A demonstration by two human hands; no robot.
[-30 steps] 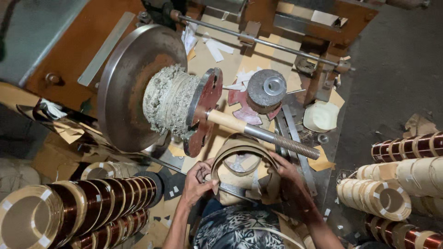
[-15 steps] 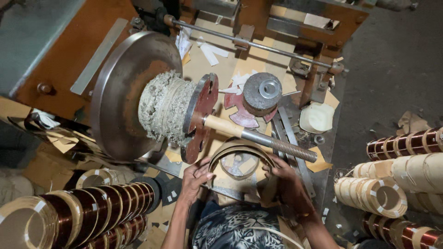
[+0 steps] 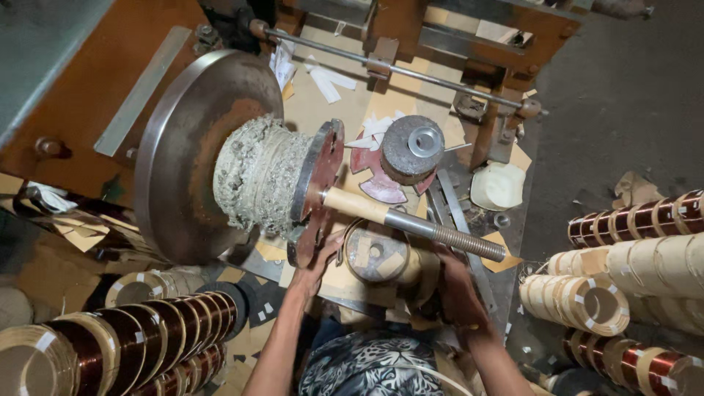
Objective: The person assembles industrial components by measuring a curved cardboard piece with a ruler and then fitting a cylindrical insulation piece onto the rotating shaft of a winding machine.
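A winding machine fills the view: a big rusty metal disc (image 3: pixel 187 147), a rough grey drum (image 3: pixel 257 172) on it, a red flange (image 3: pixel 319 187), and a shaft with a threaded end (image 3: pixel 433 231) sticking out toward me. Just below the shaft I hold a round paper-wrapped coil ring (image 3: pixel 378 253) upright. My left hand (image 3: pixel 319 268) grips its left rim beside the red flange. My right hand (image 3: pixel 458 290) holds its right side under the threaded end.
Rows of copper-wound coils (image 3: pixel 139 334) lie at the lower left. Stacks of paper-wrapped and copper coils (image 3: pixel 631 257) sit at the right. A grey round weight (image 3: pixel 412 149), a white cup-like piece (image 3: pixel 497 187) and paper scraps lie on the machine bed behind the shaft.
Both hands have lifted the coil ring up closer to the shaft and the red flange. The camera has moved in nearer to the machine.
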